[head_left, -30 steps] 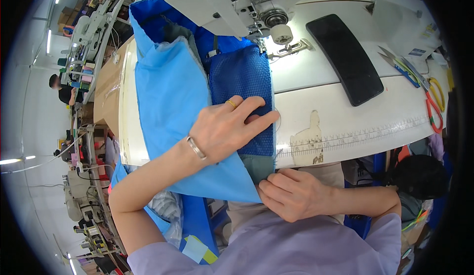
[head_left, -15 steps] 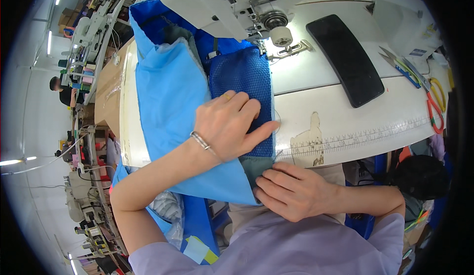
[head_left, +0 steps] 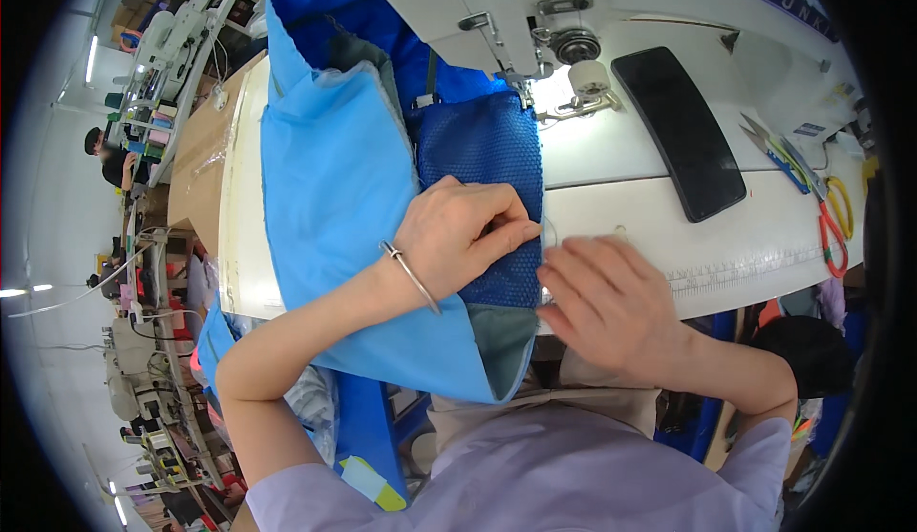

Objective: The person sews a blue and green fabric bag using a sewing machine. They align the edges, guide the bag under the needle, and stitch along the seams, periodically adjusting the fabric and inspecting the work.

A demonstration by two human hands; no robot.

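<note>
A light blue fabric piece [head_left: 334, 179] with a dark blue mesh pocket [head_left: 478, 155] and grey lining [head_left: 501, 336] lies on the sewing machine's bed. The pocket's top right corner is at the machine's needle area [head_left: 525, 93]. My left hand [head_left: 458, 226], a silver bangle at its wrist, rests on the mesh with curled fingers, thumb and forefinger pinched at its right edge. Just right of that edge, lower down, hovers my right hand [head_left: 611, 303], slightly blurred, its fingers stretched out and nothing visible in them. Whether its fingertips touch the fabric I cannot tell.
A black phone [head_left: 678, 136] lies on the table right of the needle. Farther right are red-and-yellow-handled scissors [head_left: 833, 231] and a blue-handled cutting tool [head_left: 788, 164]. A printed ruler [head_left: 735, 269] runs along the table's front edge. Another person [head_left: 115, 159] is at the far left.
My right hand has let go of the fabric's lower corner and moved up and right along its edge. My left thumb and forefinger have drawn together at the mesh edge.
</note>
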